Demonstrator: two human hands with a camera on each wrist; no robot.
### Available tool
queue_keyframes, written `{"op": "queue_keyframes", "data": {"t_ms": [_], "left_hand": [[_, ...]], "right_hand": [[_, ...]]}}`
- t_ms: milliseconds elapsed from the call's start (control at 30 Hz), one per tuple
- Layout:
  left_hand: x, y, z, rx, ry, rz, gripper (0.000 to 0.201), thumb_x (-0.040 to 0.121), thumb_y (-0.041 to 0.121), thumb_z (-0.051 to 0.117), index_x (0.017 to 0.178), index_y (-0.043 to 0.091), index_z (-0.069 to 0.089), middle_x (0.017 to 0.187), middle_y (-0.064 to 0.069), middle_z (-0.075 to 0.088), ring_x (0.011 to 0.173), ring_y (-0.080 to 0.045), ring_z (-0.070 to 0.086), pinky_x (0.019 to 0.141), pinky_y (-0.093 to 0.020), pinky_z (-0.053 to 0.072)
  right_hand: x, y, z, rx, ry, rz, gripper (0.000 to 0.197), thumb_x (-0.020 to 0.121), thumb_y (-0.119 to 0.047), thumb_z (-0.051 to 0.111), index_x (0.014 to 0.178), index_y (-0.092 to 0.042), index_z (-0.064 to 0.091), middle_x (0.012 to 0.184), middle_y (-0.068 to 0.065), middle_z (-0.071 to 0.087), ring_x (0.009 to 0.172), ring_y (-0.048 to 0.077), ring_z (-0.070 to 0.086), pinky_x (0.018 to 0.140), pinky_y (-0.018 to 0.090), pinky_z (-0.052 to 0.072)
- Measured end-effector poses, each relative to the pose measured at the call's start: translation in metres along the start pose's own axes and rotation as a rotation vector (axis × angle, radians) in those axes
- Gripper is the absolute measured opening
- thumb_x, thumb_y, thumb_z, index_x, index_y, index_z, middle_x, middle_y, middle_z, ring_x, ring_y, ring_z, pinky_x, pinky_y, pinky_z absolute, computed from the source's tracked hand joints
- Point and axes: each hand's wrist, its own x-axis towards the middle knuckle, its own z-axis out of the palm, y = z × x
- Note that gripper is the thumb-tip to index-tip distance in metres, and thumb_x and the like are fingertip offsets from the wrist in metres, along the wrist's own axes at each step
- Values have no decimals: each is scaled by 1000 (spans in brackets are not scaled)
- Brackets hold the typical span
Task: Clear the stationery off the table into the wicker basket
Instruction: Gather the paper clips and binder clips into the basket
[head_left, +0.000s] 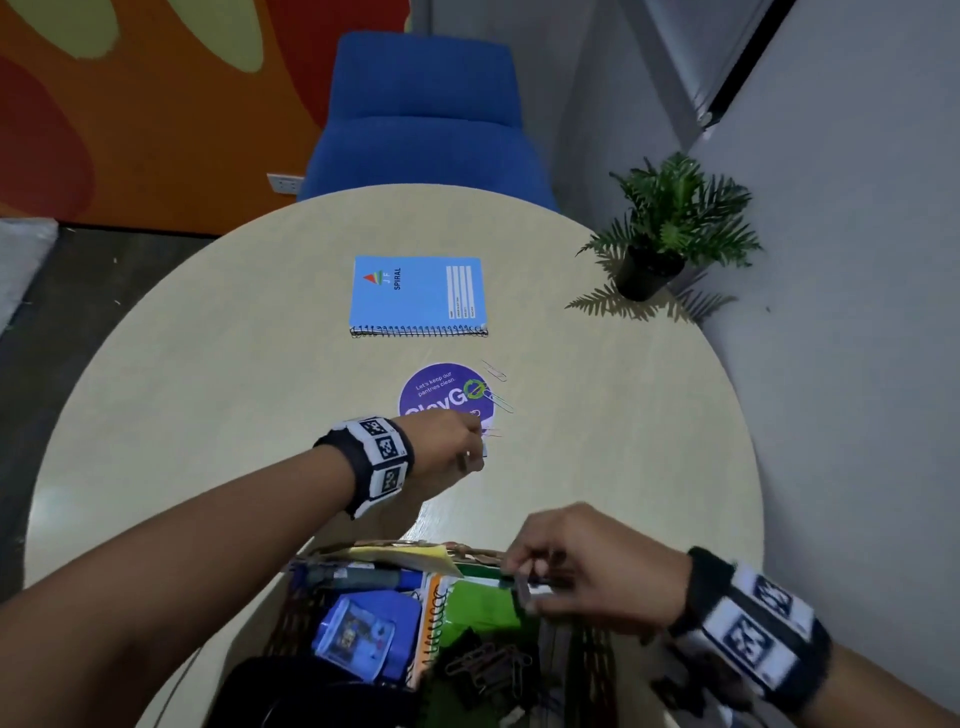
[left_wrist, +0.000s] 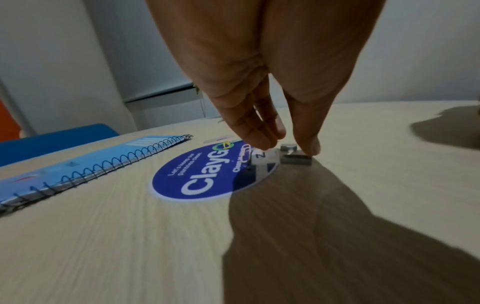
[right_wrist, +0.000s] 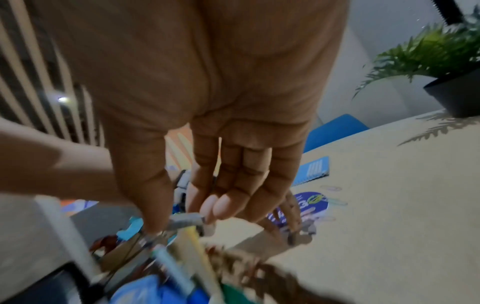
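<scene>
My left hand (head_left: 475, 449) reaches down to the table (head_left: 208, 364) by the purple round sticker (head_left: 441, 389). Its fingertips and thumb pinch a small white block with a grey metal piece (left_wrist: 294, 159) that still rests on the tabletop. My right hand (head_left: 524, 582) hovers over the wicker basket (head_left: 467, 548) at the near edge and pinches a small grey object (right_wrist: 187, 222) between thumb and fingers. A blue spiral notebook (head_left: 415, 291) lies beyond the sticker. A few paper clips (head_left: 498, 400) lie on and beside the sticker.
The basket holds a blue marker (head_left: 363, 577), a blue box (head_left: 358, 634), a green notebook (head_left: 478, 608) and dark binder clips (head_left: 488, 670). A potted plant (head_left: 654, 270) stands at the far right edge. A blue chair (head_left: 426, 119) sits behind the table.
</scene>
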Motion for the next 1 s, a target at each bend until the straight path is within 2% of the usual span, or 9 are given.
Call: {"op": "queue_keyframes", "data": {"t_ms": [100, 167, 267, 367, 433, 533, 667, 800, 1000], "left_hand": [[4, -4, 6, 52, 16, 18, 20, 86, 25, 50, 76, 18, 66, 89, -1, 59, 86, -24, 62, 67, -24, 42], [4, -1, 5, 109, 5, 15, 17, 85, 20, 50, 77, 17, 65, 93, -3, 58, 89, -23, 59, 66, -26, 37], [1, 8, 2, 152, -23, -80, 18, 89, 20, 46, 86, 17, 63, 103, -3, 57, 99, -23, 54, 67, -29, 36], [-13, 18, -20, -33, -36, -185, 26, 92, 27, 40, 91, 12, 62, 100, -7, 63, 95, -28, 59, 77, -33, 46], [-27, 22, -41, -153, -44, -215, 23, 91, 27, 44, 97, 14, 62, 102, -6, 66, 94, -27, 61, 83, -36, 50], [-51, 35, -62, -214, 58, -195, 17, 93, 16, 48, 104, 17, 62, 106, -5, 67, 98, -24, 61, 83, -32, 47], [-83, 67, -67, -240, 173, -115, 16, 93, 15, 54, 105, 19, 64, 105, 0, 70, 97, -18, 63, 79, -25, 43], [-103, 94, -55, -272, 123, -47, 17, 91, 17, 53, 105, 19, 62, 101, -3, 68, 94, -22, 62, 78, -30, 44], [-121, 113, -21, -282, -5, 8, 23, 91, 16, 50, 108, 24, 63, 105, -1, 70, 97, -23, 64, 81, -37, 51]], "right_hand": [[-17, 11, 32, -158, -109, -111, 31, 83, -33, 57, 113, -32, 63, 116, -5, 65, 107, 16, 60, 89, 32, 51], [-19, 16, 38, -149, -113, -134, 36, 85, -42, 52, 119, -32, 61, 126, -7, 61, 118, 14, 54, 97, 27, 46], [-9, 18, 21, -16, 14, -31, 29, 81, -37, 62, 108, -27, 67, 109, -5, 66, 99, 11, 60, 87, 27, 48], [16, 35, -4, 45, 295, 71, 20, 81, -26, 69, 100, -21, 69, 96, -3, 68, 84, 12, 63, 80, 32, 53], [41, 52, -14, -13, 375, 146, 20, 82, -22, 69, 101, -17, 69, 96, 1, 69, 84, 18, 63, 81, 38, 53], [78, 70, -17, -144, 345, 211, 24, 86, -21, 62, 110, -17, 67, 106, 4, 68, 95, 23, 62, 88, 37, 50], [115, 68, -8, -292, 235, 154, 28, 86, -14, 57, 113, -15, 65, 117, 8, 62, 105, 28, 58, 91, 38, 47], [138, 66, 1, -432, 207, 131, 12, 82, -10, 58, 88, -15, 67, 101, 6, 59, 89, 31, 60, 76, 38, 52], [148, 67, 8, -456, 210, 161, 11, 81, -10, 57, 88, -15, 64, 101, 7, 63, 88, 28, 59, 71, 31, 43]]}}
